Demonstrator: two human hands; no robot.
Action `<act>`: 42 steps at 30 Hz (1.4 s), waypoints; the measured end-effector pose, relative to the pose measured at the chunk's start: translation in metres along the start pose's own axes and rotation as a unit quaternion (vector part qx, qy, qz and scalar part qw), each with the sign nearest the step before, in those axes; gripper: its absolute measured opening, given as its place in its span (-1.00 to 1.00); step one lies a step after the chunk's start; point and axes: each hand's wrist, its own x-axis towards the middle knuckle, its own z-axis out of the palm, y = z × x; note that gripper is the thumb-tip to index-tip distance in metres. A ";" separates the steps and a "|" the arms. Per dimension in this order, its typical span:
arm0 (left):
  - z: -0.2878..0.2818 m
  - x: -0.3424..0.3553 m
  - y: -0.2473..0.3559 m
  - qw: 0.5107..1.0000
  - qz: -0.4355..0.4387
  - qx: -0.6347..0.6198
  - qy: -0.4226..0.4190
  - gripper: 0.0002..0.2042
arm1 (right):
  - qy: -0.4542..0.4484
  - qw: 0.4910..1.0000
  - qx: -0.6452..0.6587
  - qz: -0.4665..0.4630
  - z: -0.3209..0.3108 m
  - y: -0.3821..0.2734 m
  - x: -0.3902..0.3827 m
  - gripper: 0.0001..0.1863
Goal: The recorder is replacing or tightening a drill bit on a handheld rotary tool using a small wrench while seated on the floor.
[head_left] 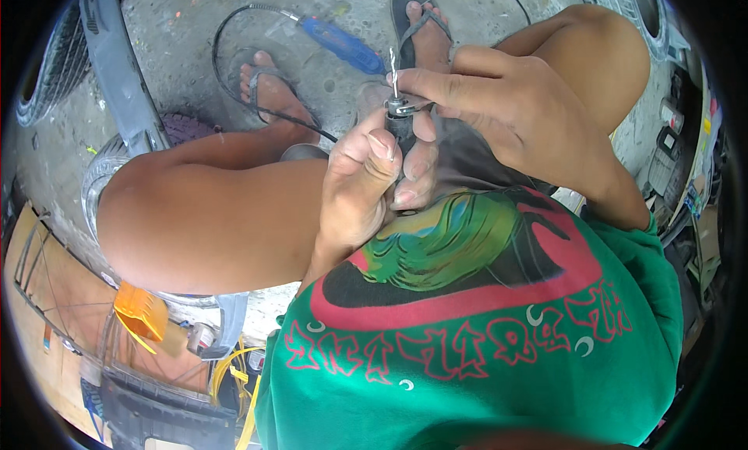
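Note:
My left hand (366, 169) is closed around a dark cylindrical rotary tool (402, 129), held upright in front of my lap. From its collet a thin twisted drill bit (393, 70) points up. A small flat metal wrench (415, 107) lies across the collet, its other end running under my right hand (499, 95). That hand is closed from the right, its index fingertip beside the base of the bit. Its thumb and the wrench's far end are hidden.
On the concrete floor ahead lies a blue handpiece (343, 45), with a black cable (215, 52) looping back toward my left hand. Tyres and a grey plastic bar (117, 60) stand at the left. An orange plastic piece (140, 312) and yellow straps (226, 368) are at the lower left.

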 end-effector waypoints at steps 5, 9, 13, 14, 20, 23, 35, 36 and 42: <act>0.008 -0.008 -0.007 0.997 -0.024 -0.044 0.062 -0.58 | -0.031 0.996 -0.078 0.013 -0.004 -0.010 -0.005 -0.51; 0.003 -0.005 -0.008 0.988 -0.061 -0.131 0.052 -0.60 | -0.055 0.994 -0.097 0.003 -0.004 -0.005 -0.006 -0.51; -0.002 -0.006 -0.007 0.998 -0.030 -0.039 -0.046 -0.62 | -0.043 0.996 -0.080 -0.005 -0.004 -0.005 -0.005 -0.51; -0.001 -0.009 -0.006 0.996 -0.017 0.045 -0.070 -0.61 | -0.036 0.996 -0.077 -0.010 -0.004 -0.006 -0.004 -0.51; 0.031 0.018 -0.003 0.754 0.177 0.610 0.165 -0.64 | 0.001 0.999 -0.036 0.032 -0.001 -0.003 -0.005 -0.58; 0.018 0.030 -0.003 0.654 0.131 0.719 0.195 -0.70 | 0.058 0.997 0.035 0.035 0.008 0.010 0.000 -0.63; -0.008 0.057 -0.018 0.560 0.152 0.789 0.203 -0.69 | -0.031 0.955 0.251 0.158 0.009 0.038 -0.011 -0.63; -0.009 0.057 -0.017 0.548 0.135 0.799 0.206 -0.69 | -0.062 0.932 0.301 0.191 0.008 0.039 -0.011 -0.60; 0.005 0.049 -0.008 0.610 0.096 0.765 0.184 -0.67 | -0.059 0.824 0.471 0.308 -0.001 0.030 -0.010 -0.60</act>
